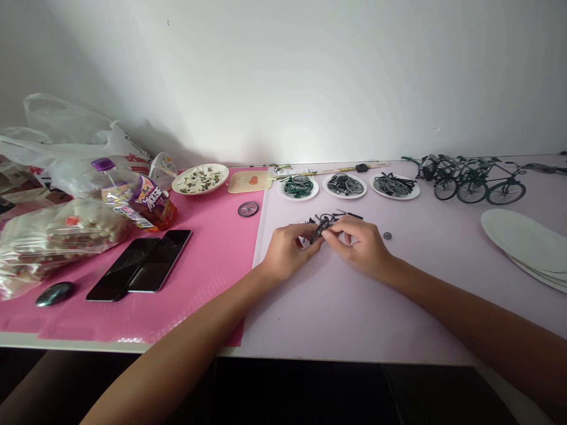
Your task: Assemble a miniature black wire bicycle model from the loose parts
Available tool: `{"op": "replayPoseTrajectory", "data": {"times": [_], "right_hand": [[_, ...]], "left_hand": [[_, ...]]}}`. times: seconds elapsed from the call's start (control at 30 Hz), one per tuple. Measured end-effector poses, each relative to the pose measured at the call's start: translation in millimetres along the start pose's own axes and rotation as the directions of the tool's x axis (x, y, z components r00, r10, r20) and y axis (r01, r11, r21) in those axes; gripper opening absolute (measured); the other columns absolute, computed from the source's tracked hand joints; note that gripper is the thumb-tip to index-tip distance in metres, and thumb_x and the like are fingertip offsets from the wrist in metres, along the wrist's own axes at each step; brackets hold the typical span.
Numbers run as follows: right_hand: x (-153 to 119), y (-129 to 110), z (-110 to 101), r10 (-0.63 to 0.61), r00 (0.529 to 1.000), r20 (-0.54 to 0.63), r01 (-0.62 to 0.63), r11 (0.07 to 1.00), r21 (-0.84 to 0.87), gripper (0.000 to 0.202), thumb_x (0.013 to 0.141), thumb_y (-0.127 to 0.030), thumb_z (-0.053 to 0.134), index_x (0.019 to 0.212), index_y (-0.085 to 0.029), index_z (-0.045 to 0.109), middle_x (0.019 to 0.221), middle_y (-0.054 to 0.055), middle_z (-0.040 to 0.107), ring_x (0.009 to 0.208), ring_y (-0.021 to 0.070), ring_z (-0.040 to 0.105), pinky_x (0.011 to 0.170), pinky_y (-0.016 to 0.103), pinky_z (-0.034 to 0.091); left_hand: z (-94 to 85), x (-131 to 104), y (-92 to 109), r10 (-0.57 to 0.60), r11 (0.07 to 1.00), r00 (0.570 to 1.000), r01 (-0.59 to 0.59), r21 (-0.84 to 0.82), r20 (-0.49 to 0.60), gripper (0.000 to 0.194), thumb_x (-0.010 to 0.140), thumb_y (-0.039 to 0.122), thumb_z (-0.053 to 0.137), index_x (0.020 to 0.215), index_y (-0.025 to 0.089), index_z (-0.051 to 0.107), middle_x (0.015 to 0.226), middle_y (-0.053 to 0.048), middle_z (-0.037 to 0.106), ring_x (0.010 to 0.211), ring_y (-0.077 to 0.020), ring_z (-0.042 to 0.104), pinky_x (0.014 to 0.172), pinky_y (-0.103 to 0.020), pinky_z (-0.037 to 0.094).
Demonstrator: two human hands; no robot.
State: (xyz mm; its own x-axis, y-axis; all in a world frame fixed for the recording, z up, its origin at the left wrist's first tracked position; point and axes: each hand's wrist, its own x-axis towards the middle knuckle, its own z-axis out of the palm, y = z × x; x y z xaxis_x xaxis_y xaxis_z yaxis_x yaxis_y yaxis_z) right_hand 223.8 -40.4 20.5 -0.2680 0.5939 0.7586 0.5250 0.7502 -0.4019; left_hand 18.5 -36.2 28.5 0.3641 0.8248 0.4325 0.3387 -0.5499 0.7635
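Note:
Both hands meet above the lilac tabletop around a small black toy bicycle wheel [319, 231]. My left hand [287, 249] pinches the wheel from the left, thumb below and fingers curled over. From the right, my right hand [359, 244] closes its thumb and fingers on the wheel's other edge. Just behind the fingers lie small black bicycle parts [326, 216], partly hidden, and a thin dark tool like a screwdriver [352, 215]. A little grey disc [387, 235] rests right of my right hand, while another spoked wheel [248, 209] lies on the pink sheet.
Along the wall stand plates [298, 198] of green and black parts, a tape measure [328, 171], and several assembled toy bicycles [473, 180]. White plates [527, 236] are stacked right. On the left are phones [162, 260], a mouse [55, 293], a bottle [142, 200] and bags [62, 236].

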Motion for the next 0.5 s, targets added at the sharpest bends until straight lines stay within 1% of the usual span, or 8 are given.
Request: {"op": "replayPoseTrajectory", "data": {"times": [0.2,0.4,0.5], "right_hand": [[-0.1,0.0,0.2,0.001,1.0,-0.001,-0.001,1.0,0.003,0.026,0.1,-0.021,0.064,0.074,-0.022,0.063,0.063,0.0,0.061,0.056,0.0148,0.052,0.055,0.031,0.044],[-0.3,0.6,0.3,-0.035,0.999,-0.01,0.035,0.999,0.005,0.019,0.098,-0.02,0.068,0.08,-0.021,0.064,0.067,0.0,0.062,0.058,0.0138,0.052,0.054,0.029,0.043],[-0.2,0.8,0.5,-0.039,0.999,-0.008,0.039,0.999,-0.001,0.02,0.098,-0.02,0.067,0.079,-0.021,0.063,0.066,0.0,0.061,0.057,0.0134,0.051,0.054,0.028,0.043]], "left_hand": [[0.3,0.3,0.0,0.003,1.0,1.0,-0.003,0.002,-0.002,0.017,0.094,0.027,0.073,0.104,0.017,0.082,0.093,-0.005,0.082,0.076,-0.0148,0.07,0.066,-0.024,0.053],[0.1,0.3,-0.5,0.014,1.0,1.0,-0.014,0.009,0.001,0.015,0.094,0.026,0.072,0.101,0.017,0.082,0.088,-0.003,0.081,0.075,-0.0142,0.07,0.066,-0.023,0.052],[0.1,0.5,-0.6,0.014,1.0,1.0,-0.014,0.013,0.0,0.015,0.094,0.026,0.072,0.101,0.017,0.082,0.088,-0.003,0.081,0.075,-0.014,0.069,0.066,-0.023,0.052]]}}
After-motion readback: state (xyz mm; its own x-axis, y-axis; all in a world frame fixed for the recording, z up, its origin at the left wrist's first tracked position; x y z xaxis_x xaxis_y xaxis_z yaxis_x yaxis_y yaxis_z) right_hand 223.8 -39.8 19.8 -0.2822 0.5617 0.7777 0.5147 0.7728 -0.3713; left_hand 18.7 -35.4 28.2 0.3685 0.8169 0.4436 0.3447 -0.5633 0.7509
